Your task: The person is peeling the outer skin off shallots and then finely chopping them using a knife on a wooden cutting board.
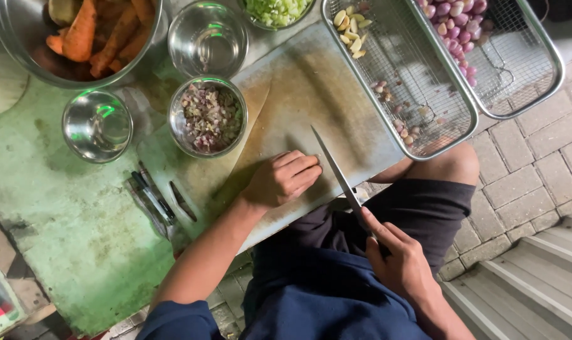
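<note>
Right hand (402,261) gripping knife (336,173) over cutting board (311,88)

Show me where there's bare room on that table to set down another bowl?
The widest bare patch is the green tabletop below the empty steel bowl and left of the pens. The cutting board is bare between the shallot bowl and the wire tray. The top edge is crowded with bowls and trays.

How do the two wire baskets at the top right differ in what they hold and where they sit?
The near basket holds pale peeled garlic cloves and a few scattered shallots; the far basket holds a heap of purple shallots. The near basket overlaps the cutting board; the far one lies beyond it. Both are rectangular metal mesh.
</note>
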